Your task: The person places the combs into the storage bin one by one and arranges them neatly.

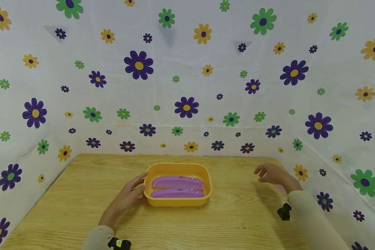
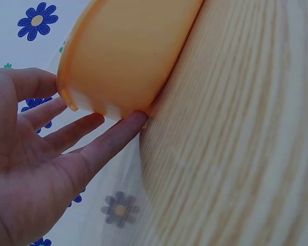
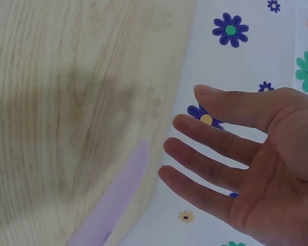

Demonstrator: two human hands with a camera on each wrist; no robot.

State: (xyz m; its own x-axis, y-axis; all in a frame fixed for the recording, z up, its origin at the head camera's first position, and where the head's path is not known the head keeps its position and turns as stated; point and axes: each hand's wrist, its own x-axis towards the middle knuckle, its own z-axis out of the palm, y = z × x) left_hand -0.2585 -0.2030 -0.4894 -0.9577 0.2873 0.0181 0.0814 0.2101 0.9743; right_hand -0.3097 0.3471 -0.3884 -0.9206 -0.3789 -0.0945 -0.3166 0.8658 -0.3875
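A yellow plastic bin [image 1: 178, 202] stands on the wooden table with two purple combs lying in it, a rear comb [image 1: 178, 182] and a front comb [image 1: 177, 193], one behind the other. My left hand [image 1: 128, 196] touches the bin's left end with spread, fairly straight fingers; in the left wrist view the fingertips [image 2: 138, 117] meet its outer wall. Over the table's right side hovers my right hand [image 1: 272, 174], fingers relaxed and holding nothing. Beneath that hand lies a purple piece [image 3: 113, 200], like a comb's back, mostly hidden by the forearm in the head view.
Flower-printed white sheets [image 1: 187, 86] hang behind the table [image 1: 234, 208] and along both sides. A few dark specks [image 1: 243, 226] dot the wood at the front right. Each sleeve carries a small black wrist camera [image 1: 284, 211].
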